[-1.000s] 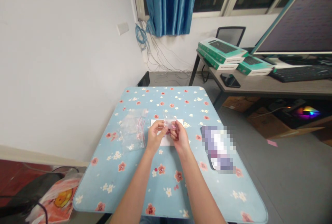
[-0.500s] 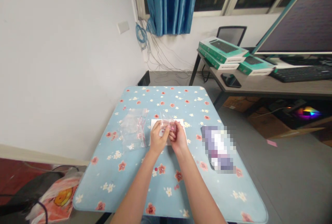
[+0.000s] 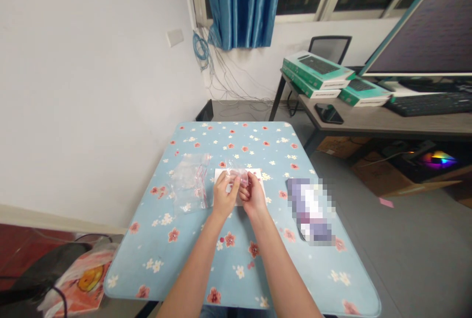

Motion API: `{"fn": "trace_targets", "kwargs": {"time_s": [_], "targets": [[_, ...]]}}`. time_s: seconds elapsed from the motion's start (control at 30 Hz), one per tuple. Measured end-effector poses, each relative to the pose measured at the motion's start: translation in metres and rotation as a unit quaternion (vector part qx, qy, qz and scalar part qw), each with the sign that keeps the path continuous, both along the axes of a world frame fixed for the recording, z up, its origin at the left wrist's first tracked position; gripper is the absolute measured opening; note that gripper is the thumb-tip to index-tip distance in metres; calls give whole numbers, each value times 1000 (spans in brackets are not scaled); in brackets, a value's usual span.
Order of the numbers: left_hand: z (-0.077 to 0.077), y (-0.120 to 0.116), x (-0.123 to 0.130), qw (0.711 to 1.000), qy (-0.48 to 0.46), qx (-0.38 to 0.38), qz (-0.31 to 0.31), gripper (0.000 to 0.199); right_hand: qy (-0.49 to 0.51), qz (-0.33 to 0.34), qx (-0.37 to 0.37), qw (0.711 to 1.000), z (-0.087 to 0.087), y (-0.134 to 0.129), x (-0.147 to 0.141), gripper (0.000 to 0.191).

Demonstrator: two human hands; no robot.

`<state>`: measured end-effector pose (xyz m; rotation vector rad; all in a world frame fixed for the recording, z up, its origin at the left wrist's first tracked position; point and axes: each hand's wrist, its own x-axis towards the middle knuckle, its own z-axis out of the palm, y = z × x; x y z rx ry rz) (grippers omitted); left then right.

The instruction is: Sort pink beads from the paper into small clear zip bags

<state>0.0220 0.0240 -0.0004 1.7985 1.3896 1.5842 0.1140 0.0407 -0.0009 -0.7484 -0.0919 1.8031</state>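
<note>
Both hands meet over a white sheet [image 3: 258, 173] on the flowered blue table [image 3: 184, 269]. Between them is a small clear plastic bag [image 3: 236, 170] with a reddish edge. My left hand [image 3: 224, 200] pinches the bag's left part with thumb and fingers. My right hand [image 3: 253, 197] has its fingers curled and grips the bag's right end. What the bag contains is too small to make out. Several clear zip bags [image 3: 190, 183] lie to the left of my left hand.
A blurred purple-and-white item [image 3: 311, 210] lies on the table's right side. At the right, a desk [image 3: 354, 124] bears green boxes [image 3: 317, 70], a phone [image 3: 329, 113], a keyboard [image 3: 431, 104] and a monitor [image 3: 424, 28]. A plastic bag [image 3: 86, 274] sits at lower left.
The held bag has shifted slightly to the left, and my left thumb has moved a little up and left along it. My right hand is almost unmoved.
</note>
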Motion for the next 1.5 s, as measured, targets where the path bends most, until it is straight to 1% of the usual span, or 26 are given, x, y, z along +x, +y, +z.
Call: {"fn": "trace_targets", "kwargs": {"time_s": [0.1, 0.27, 0.4, 0.47, 0.57, 0.63, 0.7, 0.77, 0.93, 1.03, 1.13, 1.3, 1.4, 1.5], "targets": [[1, 1, -1, 999, -7, -32, 6, 30, -11, 7, 1, 1000, -2, -1, -4, 24], [-2, 4, -4, 994, -77, -67, 25, 35, -31, 21, 13, 999, -3, -2, -7, 26], [-8, 6, -5, 986, -135, -89, 51, 36, -27, -4, 14, 1000, -1, -1, -2, 24], [-9, 8, -6, 976, -186, -100, 52, 34, -38, -15, 22, 999, 0, 0, 4, 25], [-8, 10, -7, 953, -278, -113, 48, 32, -100, -45, 49, 993, 0, 2, 15, 29], [-7, 12, -8, 938, -321, -124, 51, 31, -167, -84, 62, 980, -1, 3, 22, 33], [-7, 13, -9, 929, -342, -131, 54, 30, -227, -120, 65, 964, -3, 5, 27, 38], [-7, 14, -9, 924, -351, -137, 57, 29, -255, -151, 67, 953, -4, 7, 30, 41], [-8, 14, -8, 923, -353, -142, 58, 29, -260, -222, 81, 936, -5, 14, 36, 44], [-9, 15, -8, 926, -344, -142, 58, 30, -300, -253, 90, 915, -4, 22, 38, 46], [-10, 16, -8, 927, -341, -144, 57, 32, -355, -241, 118, 895, -5, 31, 34, 47], [-10, 16, -8, 922, -353, -149, 51, 31, -395, -193, 148, 886, -11, 46, 18, 46], [-10, 17, -9, 923, -353, -146, 52, 32, -414, -197, 170, 872, -16, 51, 9, 46], [-9, 16, -9, 925, -346, -144, 57, 33, -446, -206, 189, 850, -20, 54, 4, 46]]}}
